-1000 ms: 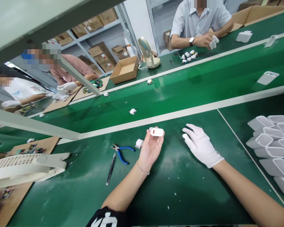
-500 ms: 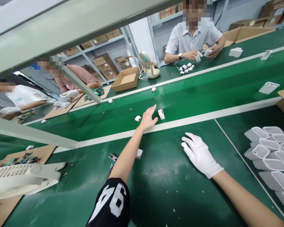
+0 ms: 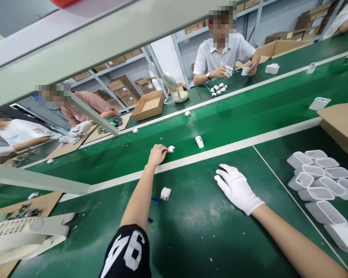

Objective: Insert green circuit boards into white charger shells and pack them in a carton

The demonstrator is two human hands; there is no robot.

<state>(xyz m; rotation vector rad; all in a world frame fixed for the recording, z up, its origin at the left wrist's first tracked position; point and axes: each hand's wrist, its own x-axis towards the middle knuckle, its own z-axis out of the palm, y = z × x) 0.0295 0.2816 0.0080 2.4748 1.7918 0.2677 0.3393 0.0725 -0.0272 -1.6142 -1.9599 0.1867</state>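
My bare left hand (image 3: pixel 157 155) reaches over the strip edge onto the bright green belt. Its fingers are drawn together at the left side of a small white component with a dark base (image 3: pixel 171 149). To the right on the belt lies a white casing (image 3: pixel 199 142) with something inside it. My right hand (image 3: pixel 234 187), in a white glove, rests on the dark green table, fingers apart and holding nothing. Another small white component (image 3: pixel 165 194) sits on the table near my left forearm. A blue-handled tool (image 3: pixel 154 201) is mostly hidden behind that forearm.
Several open white casings (image 3: pixel 316 193) stand at the right beside a cardboard box (image 3: pixel 342 119). A beige fan (image 3: pixel 26 231) occupies the left side. Co-workers sit across the belt, one handling a white part (image 3: pixel 245 71). A pale metal beam (image 3: pixel 98 46) crosses above.
My left hand has moved left, away from the white casing, and its spread fingers have closed at the small white component. My right hand stays open on the table. The view has shifted slightly.
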